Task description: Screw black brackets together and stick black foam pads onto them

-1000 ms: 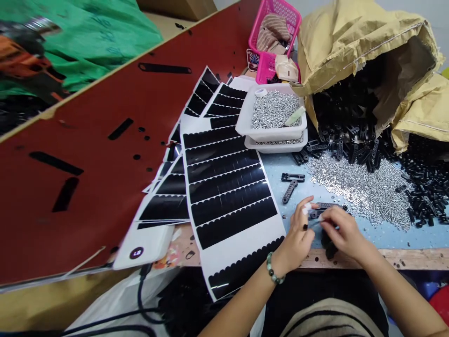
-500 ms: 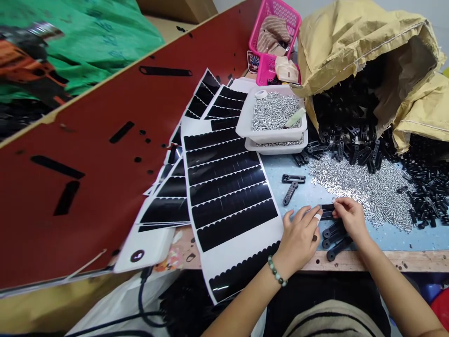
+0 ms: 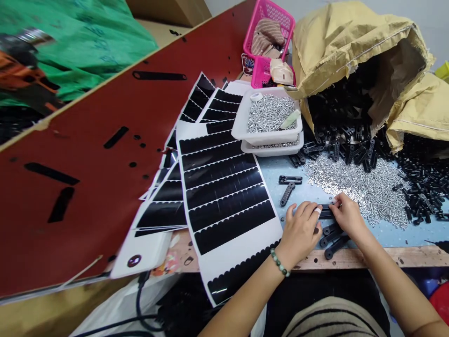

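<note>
Both hands are at a black elongated plastic part [image 3: 326,213] lying at the front of the blue work surface. My left hand [image 3: 300,228] has its fingers closed at the part's left end, with white tape round one finger. My right hand [image 3: 345,214] pinches the right end between thumb and forefinger. Fingers cover both ends. Just below lie several black bars with round holed ends [image 3: 334,248], partly under my right hand. Two small black ribbed links [image 3: 287,194] rest beyond my left hand.
Sheets of black scalloped stickers [image 3: 224,206] lie left of my hands. White tubs [image 3: 266,135] hold small metal pins. A pile of metal pins and nuts [image 3: 372,192] spreads behind my right hand, below an open paper sack [image 3: 351,42] spilling black parts. A red board [image 3: 105,187] stands left.
The view has shifted slightly left to right across the bench. Both hands stay at the black part, with only small finger movements.
</note>
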Motion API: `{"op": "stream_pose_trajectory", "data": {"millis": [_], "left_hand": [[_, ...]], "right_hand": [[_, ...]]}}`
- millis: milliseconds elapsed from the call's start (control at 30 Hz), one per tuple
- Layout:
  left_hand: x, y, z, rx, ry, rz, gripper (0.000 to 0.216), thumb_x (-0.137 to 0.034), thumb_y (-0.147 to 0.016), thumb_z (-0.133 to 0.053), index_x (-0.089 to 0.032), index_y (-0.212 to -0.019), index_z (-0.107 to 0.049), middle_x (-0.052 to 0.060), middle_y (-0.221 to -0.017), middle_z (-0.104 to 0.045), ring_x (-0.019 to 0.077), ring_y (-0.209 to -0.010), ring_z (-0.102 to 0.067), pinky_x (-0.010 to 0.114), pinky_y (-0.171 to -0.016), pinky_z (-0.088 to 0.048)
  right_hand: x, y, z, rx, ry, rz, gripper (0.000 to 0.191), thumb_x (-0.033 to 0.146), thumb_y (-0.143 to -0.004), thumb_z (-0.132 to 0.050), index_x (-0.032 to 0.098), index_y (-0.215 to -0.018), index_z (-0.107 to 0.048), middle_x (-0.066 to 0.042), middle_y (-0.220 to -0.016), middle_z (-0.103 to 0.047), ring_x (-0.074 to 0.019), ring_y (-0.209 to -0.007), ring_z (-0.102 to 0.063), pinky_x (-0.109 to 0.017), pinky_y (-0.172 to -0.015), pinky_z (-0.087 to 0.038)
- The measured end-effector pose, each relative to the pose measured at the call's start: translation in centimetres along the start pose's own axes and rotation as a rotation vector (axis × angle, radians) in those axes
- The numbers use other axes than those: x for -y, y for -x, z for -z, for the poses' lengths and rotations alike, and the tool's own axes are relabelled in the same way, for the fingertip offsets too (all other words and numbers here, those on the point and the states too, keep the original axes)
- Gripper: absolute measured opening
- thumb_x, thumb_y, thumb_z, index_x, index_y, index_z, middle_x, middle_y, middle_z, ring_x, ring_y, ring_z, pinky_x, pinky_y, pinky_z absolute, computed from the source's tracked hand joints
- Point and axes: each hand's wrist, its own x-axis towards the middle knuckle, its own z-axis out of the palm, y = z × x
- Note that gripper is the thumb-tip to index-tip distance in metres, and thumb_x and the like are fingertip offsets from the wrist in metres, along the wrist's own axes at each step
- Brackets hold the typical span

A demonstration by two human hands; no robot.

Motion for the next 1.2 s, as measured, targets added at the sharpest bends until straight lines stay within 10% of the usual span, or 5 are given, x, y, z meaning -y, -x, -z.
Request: {"op": "stream_pose_trajectory", "data": {"millis": [367,667,933,1200], "left_hand": [[-0.4,1.6,-2.0,0.139,0.182,-0.05,0.114,-0.053,-0.06,-0.077,-0.016,-0.147,-0.013,0.02,-0.146,-0.031,0.0369,-0.136,-0.03,0.055,-0.11,-0.03],[-1.5,1.3,-3.5,0.021,0.178,-0.016,0.072,-0.016,-0.065,-0.059,-0.012,-0.133,-0.035,0.017,-0.128,-0.044,0.0325,-0.121,-0.043,0.052,-0.105,-0.039],[-1.4,1.2,-3.7,0.053,0.134,-0.028,0.069,-0.021,-0.069,-0.059,-0.013,-0.133,-0.035,0.016,-0.13,-0.045,0.0334,-0.123,-0.042,0.055,-0.107,-0.034],[-2.0,0.7,-2.5,0.006,0.304,0.069,0.071,-0.024,-0.068,-0.065,-0.014,-0.133,-0.038,0.016,-0.127,-0.046,0.034,-0.124,-0.039,0.054,-0.107,-0.033]], "right_hand": [[-3.8,6.9,0.1,-0.256,0.152,0.335,0.055,0.034,-0.093,-0.045,0.016,-0.142,-0.027,-0.02,-0.142,-0.038,-0.0298,-0.135,-0.035,-0.05,-0.104,-0.041],[-3.0,6.5,-0.9,0.102,0.351,0.608,0.053,0.021,-0.093,-0.035,0.017,-0.146,-0.03,-0.008,-0.151,-0.034,-0.0239,-0.143,-0.023,-0.052,-0.113,-0.027],[-2.8,6.7,-2.3,-0.041,0.211,0.457,0.052,0.013,-0.092,-0.031,0.017,-0.144,-0.034,-0.011,-0.148,-0.038,-0.024,-0.141,-0.028,-0.055,-0.113,-0.023],[-6.3,5.5,0.1,-0.444,-0.497,0.224,0.036,0.033,-0.095,-0.036,0.022,-0.128,-0.047,-0.013,-0.128,-0.052,-0.0236,-0.123,-0.049,-0.05,-0.104,-0.041]]}}
